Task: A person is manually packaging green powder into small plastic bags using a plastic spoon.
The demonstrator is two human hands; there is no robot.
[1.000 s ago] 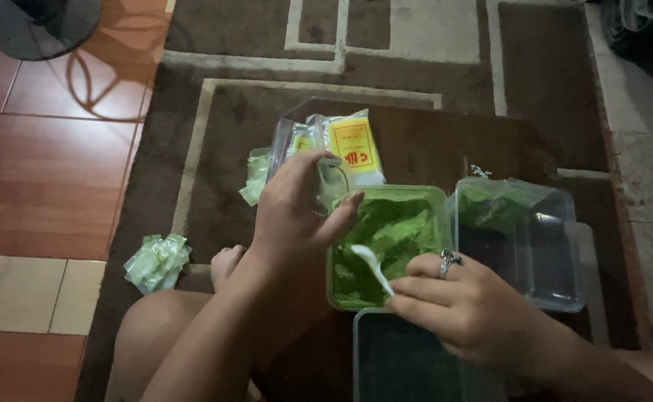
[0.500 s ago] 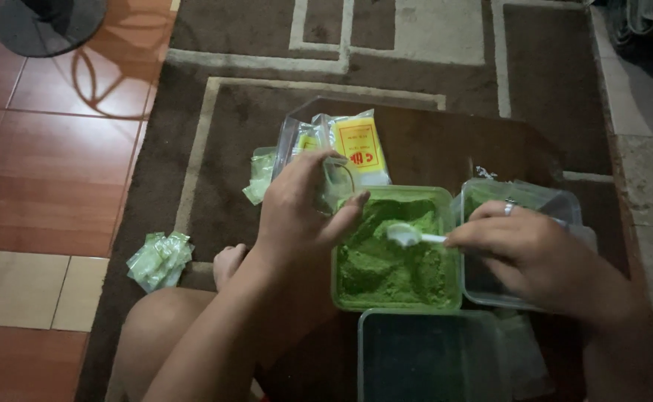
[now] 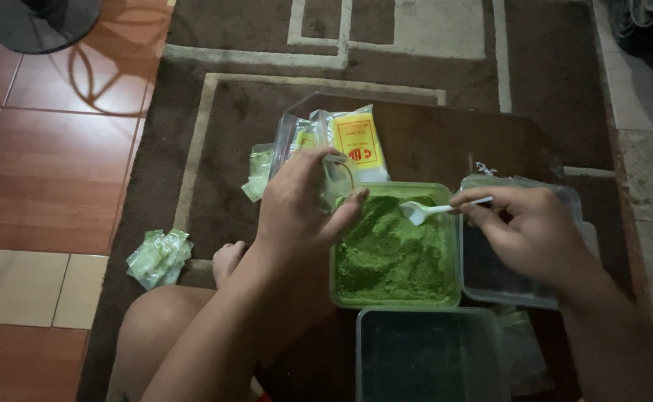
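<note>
Head view: right hand (image 3: 531, 234), pinching the white spoon (image 3: 425, 211), has moved toward the tub's (image 3: 393, 301) far edge; left hand (image 3: 297, 205) still grips a small clear bag (image 3: 338, 177).

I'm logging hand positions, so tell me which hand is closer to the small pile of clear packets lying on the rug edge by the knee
Left. The left hand sits at the green powder tub's left rim, nearer the packet pile. The right hand, holding the white spoon, is across the tub, farther away.
</note>
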